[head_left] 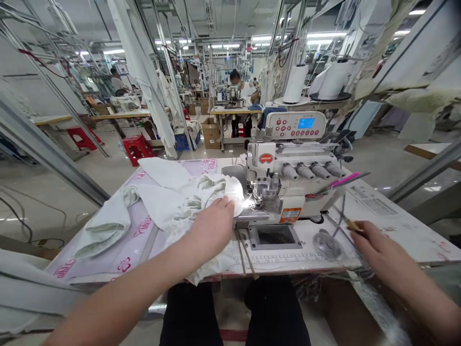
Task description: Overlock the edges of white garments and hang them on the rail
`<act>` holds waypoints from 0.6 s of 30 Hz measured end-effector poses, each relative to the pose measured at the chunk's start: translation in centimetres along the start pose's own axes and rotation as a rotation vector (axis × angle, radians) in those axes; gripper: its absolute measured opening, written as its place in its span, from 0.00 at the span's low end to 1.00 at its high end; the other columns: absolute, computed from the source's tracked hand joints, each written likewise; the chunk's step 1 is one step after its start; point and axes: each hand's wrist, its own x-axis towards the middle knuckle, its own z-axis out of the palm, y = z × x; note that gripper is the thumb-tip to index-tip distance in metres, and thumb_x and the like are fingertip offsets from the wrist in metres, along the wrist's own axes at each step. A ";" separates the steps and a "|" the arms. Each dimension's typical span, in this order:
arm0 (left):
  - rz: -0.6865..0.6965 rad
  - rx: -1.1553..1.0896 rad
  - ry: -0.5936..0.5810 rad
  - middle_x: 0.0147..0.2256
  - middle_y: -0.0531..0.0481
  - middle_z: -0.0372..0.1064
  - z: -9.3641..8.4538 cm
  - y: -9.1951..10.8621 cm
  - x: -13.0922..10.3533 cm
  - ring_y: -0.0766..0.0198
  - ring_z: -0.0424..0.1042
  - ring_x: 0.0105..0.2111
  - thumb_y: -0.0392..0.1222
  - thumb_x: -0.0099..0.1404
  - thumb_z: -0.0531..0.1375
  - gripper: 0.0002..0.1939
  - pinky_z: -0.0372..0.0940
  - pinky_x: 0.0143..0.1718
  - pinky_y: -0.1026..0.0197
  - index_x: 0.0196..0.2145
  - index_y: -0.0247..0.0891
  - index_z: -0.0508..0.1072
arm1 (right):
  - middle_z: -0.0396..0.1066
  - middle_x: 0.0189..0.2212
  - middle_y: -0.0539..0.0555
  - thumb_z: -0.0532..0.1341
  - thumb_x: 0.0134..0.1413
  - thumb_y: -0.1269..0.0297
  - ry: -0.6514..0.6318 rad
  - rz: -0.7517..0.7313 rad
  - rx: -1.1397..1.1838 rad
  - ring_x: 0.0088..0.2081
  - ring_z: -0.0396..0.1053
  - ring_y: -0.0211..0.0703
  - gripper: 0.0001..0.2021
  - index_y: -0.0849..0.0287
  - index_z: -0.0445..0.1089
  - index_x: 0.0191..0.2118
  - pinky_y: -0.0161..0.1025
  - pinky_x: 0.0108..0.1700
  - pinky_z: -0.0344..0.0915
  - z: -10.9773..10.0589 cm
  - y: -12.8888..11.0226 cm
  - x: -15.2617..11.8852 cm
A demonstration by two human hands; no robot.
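A white sewing machine (pixel 298 158) with a lit needle area stands on the table. Pale fabric (pixel 162 192) lies gathered to its left, one edge close to the presser area. My left hand (pixel 216 223) rests on that fabric beside the needle area, its fingers closed on the cloth. Over the table's right part, my right hand (pixel 372 245) is closed around a small tool with a brownish-yellow handle (pixel 355 225). The tool's far end is too small to make out.
A clear round container (pixel 327 245) sits near the table's front edge. Two thread cones (pixel 296 84) stand behind the machine. Metal poles (pixel 46 144) rise at the left. Red stools (pixel 137 149), a cardboard box (pixel 211 133) and a person (pixel 236 81) at another machine are farther back.
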 end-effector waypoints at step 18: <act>0.229 -0.271 0.112 0.55 0.41 0.50 -0.8 0.0 -6.5 0.56 0.48 0.55 0.34 0.58 0.48 0.23 0.51 0.53 0.53 0.53 0.32 0.55 | 0.71 0.25 0.56 0.45 0.54 0.48 0.359 -0.588 -0.210 0.21 0.67 0.47 0.17 0.52 0.64 0.37 0.37 0.18 0.51 1.6 -10.8 -1.9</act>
